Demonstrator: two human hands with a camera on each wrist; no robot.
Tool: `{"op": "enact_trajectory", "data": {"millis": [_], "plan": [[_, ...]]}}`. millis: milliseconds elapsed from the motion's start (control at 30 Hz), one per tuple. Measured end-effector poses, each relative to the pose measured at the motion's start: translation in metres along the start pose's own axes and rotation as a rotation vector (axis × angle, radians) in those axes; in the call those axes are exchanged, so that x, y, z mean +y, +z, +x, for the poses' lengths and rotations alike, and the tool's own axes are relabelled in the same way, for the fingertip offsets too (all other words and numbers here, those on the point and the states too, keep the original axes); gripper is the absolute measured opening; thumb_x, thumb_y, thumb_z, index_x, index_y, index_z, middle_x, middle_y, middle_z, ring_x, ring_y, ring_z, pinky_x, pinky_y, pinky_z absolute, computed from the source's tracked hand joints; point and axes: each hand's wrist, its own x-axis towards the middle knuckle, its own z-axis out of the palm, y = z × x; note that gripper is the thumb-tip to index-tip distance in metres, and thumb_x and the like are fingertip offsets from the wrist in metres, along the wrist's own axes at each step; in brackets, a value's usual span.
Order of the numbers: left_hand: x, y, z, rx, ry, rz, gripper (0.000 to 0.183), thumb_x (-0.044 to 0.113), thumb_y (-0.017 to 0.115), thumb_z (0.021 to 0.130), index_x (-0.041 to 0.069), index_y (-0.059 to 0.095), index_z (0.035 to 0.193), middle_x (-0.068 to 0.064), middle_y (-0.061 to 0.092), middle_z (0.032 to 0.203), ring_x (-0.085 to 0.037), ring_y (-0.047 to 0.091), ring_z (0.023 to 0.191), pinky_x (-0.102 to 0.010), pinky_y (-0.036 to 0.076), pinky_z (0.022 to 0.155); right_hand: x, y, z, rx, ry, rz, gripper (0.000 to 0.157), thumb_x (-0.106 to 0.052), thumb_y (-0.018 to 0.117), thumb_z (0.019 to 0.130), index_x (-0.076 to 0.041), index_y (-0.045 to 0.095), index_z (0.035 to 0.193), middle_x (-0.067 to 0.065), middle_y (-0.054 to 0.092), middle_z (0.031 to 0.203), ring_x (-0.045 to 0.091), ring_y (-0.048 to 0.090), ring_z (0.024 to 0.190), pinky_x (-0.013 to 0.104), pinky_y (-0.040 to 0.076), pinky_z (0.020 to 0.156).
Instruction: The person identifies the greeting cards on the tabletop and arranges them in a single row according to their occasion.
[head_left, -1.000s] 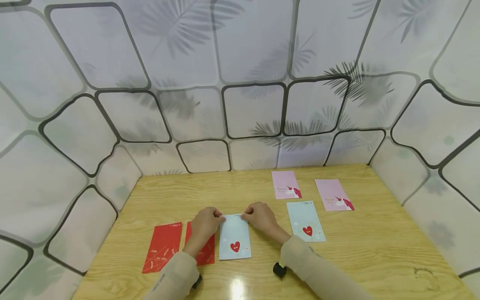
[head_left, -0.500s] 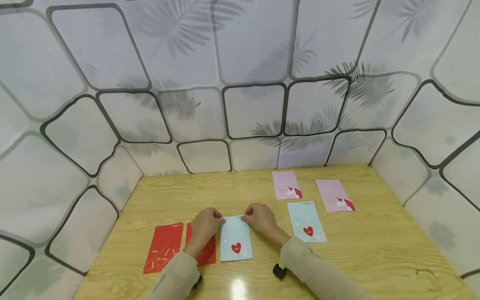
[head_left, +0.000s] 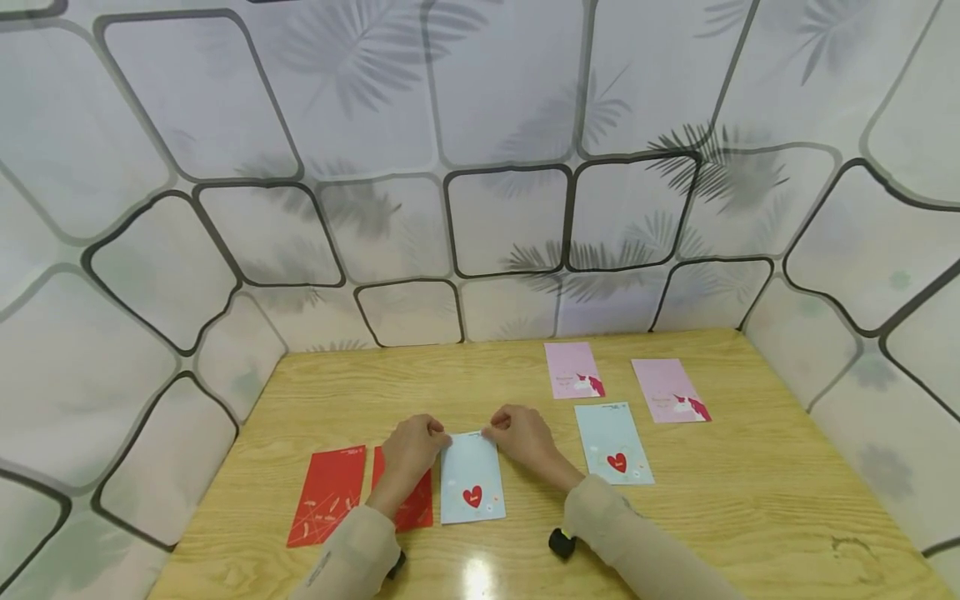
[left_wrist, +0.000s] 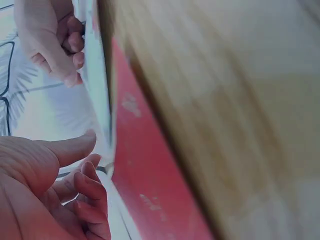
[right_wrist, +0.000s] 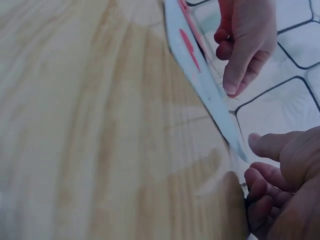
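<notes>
Along the near edge, at eight and four o'clock from the blue heart card [head_left: 470, 465]: left sleeve [head_left: 348, 550] and right sleeve [head_left: 637, 537], both beige. Blue heart card: one, on a wood-grain table [head_left: 750, 508], its red heart at the six o'clock end. At nine o'clock: inner red card [head_left: 414, 507], just beside it, partly hidden by the left arm; outer red card [head_left: 327, 490], farther out. Left hand [head_left: 411, 444]: at the card's eleven o'clock corner, thumb extended, fingers loosely bent, a gap between; contact unclear. Right hand [head_left: 523, 437]: at the one o'clock corner, thumb and forefinger slightly parted, no firm grip visible. Second blue card [head_left: 609, 435]: towards three o'clock, apart, matching heart. Two unicorn cards: right pink card [head_left: 669, 385] at two o'clock; left pink card [head_left: 568, 363] at one. Farthest, at twelve: patterned wall [head_left: 510, 221].
</notes>
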Motion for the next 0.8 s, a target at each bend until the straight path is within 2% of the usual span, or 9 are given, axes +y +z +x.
{"op": "enact_trajectory", "data": {"millis": [133,300,533,800], "plan": [[0.005,-0.005,0.000,0.047,0.022,-0.032,0.017,0.027,0.082,0.090,0.012,0.078,0.098,0.001,0.070,0.082,-0.015,0.057,0.067,-0.032,0.045,0.059,0.004,-0.010,-0.001,-0.068,0.025,0.131,0.026,-0.028,0.076,0.096,-0.004,0.073,0.106,0.000,0.068,0.090,0.013,0.059,0.078,0.032,0.052,0.070],[0.013,-0.013,-0.004,0.068,0.079,-0.154,0.019,0.025,0.077,0.096,0.008,0.078,0.104,-0.002,0.072,0.091,-0.015,0.061,0.070,-0.030,0.049,0.059,0.002,-0.028,-0.008,-0.139,0.035,0.261,0.033,-0.025,0.066,0.103,0.002,0.067,0.122,0.005,0.070,0.099,0.017,0.065,0.081,0.032,0.055,0.070],[0.027,-0.018,-0.012,0.059,0.162,-0.313,0.024,0.022,0.073,0.099,0.004,0.074,0.115,-0.005,0.073,0.105,-0.020,0.068,0.090,-0.034,0.058,0.072,0.000,-0.060,-0.019,-0.108,0.027,0.374,0.042,-0.028,0.065,0.104,0.004,0.063,0.130,0.013,0.071,0.111,0.029,0.068,0.096,0.044,0.059,0.080],[0.041,-0.021,-0.016,0.067,0.234,-0.433,0.028,0.020,0.072,0.099,0.002,0.072,0.121,-0.007,0.072,0.107,-0.022,0.069,0.094,-0.034,0.059,0.075,0.005,-0.090,-0.026,-0.061,0.025,0.376,0.042,-0.030,0.064,0.105,0.002,0.061,0.133,0.019,0.069,0.118,0.029,0.068,0.102,0.049,0.057,0.087]]}}
